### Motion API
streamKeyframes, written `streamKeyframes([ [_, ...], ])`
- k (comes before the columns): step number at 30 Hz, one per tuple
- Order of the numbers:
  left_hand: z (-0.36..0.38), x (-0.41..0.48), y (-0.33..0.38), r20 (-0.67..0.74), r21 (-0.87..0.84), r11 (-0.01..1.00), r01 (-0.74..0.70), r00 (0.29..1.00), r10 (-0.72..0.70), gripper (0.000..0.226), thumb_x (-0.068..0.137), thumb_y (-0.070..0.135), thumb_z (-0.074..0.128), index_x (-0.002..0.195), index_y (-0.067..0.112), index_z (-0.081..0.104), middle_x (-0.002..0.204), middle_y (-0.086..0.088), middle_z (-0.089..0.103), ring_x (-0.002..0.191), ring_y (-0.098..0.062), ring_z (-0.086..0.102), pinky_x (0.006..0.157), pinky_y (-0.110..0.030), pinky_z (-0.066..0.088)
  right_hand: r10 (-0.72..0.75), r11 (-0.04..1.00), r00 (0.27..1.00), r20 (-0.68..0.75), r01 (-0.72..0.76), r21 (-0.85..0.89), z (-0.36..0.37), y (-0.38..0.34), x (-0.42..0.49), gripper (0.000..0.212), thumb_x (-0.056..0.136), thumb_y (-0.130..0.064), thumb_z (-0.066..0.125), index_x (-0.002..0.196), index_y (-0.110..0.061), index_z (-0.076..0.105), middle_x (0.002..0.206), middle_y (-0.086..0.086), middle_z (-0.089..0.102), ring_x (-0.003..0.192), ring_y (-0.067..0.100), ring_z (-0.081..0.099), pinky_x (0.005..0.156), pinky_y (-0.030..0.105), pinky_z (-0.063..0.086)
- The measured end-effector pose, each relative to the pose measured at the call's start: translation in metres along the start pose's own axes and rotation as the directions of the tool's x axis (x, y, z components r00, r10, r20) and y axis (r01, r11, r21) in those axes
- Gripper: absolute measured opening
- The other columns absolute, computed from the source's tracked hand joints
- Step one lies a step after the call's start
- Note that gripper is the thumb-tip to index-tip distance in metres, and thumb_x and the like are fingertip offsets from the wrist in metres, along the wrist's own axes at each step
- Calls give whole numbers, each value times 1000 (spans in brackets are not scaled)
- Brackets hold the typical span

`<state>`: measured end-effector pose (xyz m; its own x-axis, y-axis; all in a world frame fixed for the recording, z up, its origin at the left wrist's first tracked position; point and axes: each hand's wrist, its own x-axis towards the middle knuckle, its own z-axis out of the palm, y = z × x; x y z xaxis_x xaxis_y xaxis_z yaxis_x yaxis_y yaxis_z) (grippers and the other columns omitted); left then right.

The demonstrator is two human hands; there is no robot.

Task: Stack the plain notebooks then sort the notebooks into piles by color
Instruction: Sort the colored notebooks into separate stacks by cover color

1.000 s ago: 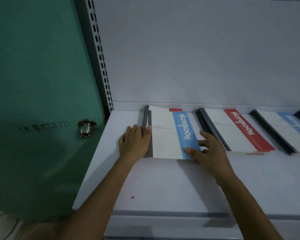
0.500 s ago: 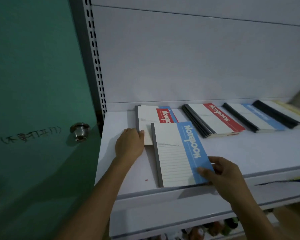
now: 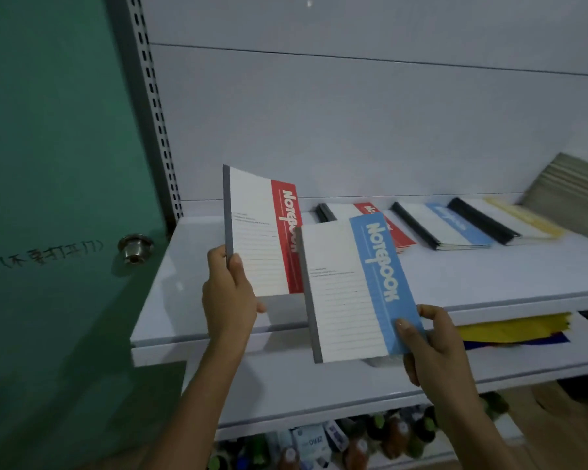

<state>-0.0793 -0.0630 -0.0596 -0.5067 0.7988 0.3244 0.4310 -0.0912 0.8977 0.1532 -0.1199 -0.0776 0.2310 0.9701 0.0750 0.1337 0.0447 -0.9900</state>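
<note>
**a notebook in each hand at the white shelf**

my left hand [image 3: 230,300] grips the red-banded notebook [image 3: 262,232] by its grey spine, thumb on the cover, raised above the white shelf [image 3: 197,266]. my right hand [image 3: 431,344] pinches the blue-banded notebook [image 3: 350,290] at its lower right corner, out in front of the shelf edge, overlapping the red one's corner. behind them three piles lie in a row on the shelf: a red pile [image 3: 399,232], a blue pile [image 3: 452,225] and a yellow pile [image 3: 523,218], with a tilted stack [image 3: 571,195] at the far right. a pale back panel [image 3: 353,113] rises behind. to the left stand a perforated upright [image 3: 153,106] and a green door [image 3: 48,164] with a metal knob [image 3: 134,247]. bottles [image 3: 353,442] sit under the lower shelf [image 3: 302,385].
</note>
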Motion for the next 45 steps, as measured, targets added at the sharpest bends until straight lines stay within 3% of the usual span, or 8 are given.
streamKeyframes([
  [4, 51, -58, 21, 97, -73, 997, 21, 995, -14, 14, 102, 29, 32, 109, 23, 42, 97, 2, 61, 76, -17, 61, 60, -41, 58, 9, 1000, 994, -105, -11, -16, -66, 16, -7, 13, 94, -22, 55, 101, -15, 47, 80, 12, 58, 47, 11, 42, 42, 27, 35],
  [10, 110, -128, 43, 213, -219, 973, 78, 977, -30, 17, 101, 28, 33, 103, 24, 50, 84, 1, 63, 66, -16, 56, 53, -34, 44, 14, 998, 985, -172, -25, -58, -140, 35, -15, 12, 93, -23, 55, 102, -19, 47, 86, 10, 61, 51, 14, 49, 41, 23, 39],
  [15, 141, -160, 65, 222, -222, 975, 27, 975, 24, 21, 100, 30, 37, 83, 29, 50, 67, 7, 56, 56, -5, 49, 53, -32, 42, 9, 989, 981, -196, -37, -140, -175, 44, -15, 21, 94, -22, 55, 110, -17, 43, 92, -5, 58, 75, 12, 60, 53, 28, 45],
  [25, 178, -101, 75, 138, -205, 978, 24, 990, 5, 8, 98, 29, 45, 103, 24, 48, 90, 9, 64, 77, -3, 62, 63, -24, 55, 83, 993, 983, -162, -68, 97, -173, 44, 53, 11, 96, -20, 52, 105, -18, 47, 91, 9, 62, 56, 13, 46, 45, 25, 38],
  [28, 196, -60, 75, 119, -152, 987, 45, 993, -27, 22, 95, 30, 51, 114, 23, 42, 110, 1, 62, 90, -15, 63, 72, -38, 59, 65, 992, 974, -217, -39, 121, -171, 35, 92, 16, 96, -22, 52, 110, -18, 46, 94, 7, 60, 65, 15, 50, 51, 29, 40],
  [34, 237, 17, 63, 59, 157, 987, 16, 998, -25, 35, 96, 32, 49, 125, 15, 39, 126, -6, 59, 102, -24, 62, 78, -36, 55, 18, 994, 979, -201, 5, 113, -166, 20, 168, 14, 97, -19, 51, 109, -18, 44, 88, 7, 61, 61, 16, 49, 51, 29, 41],
  [40, 262, 47, 22, 43, 547, 837, 8, 998, -38, 42, 95, 36, 48, 128, 10, 44, 130, -11, 52, 120, -28, 47, 97, -43, 43, -47, 998, 978, -202, 57, 41, -161, 21, 231, 18, 97, -21, 52, 112, -16, 44, 93, 5, 60, 64, 15, 50, 53, 26, 43],
  [45, 267, 47, 14, 9, 522, 853, 21, 999, -30, 45, 96, 27, 49, 136, 10, 38, 137, -12, 46, 124, -29, 46, 97, -43, 47, -67, 994, 980, -189, 81, 71, -160, 22, 276, 16, 97, -17, 51, 112, -14, 44, 91, -5, 55, 63, 15, 49, 52, 26, 41],
])
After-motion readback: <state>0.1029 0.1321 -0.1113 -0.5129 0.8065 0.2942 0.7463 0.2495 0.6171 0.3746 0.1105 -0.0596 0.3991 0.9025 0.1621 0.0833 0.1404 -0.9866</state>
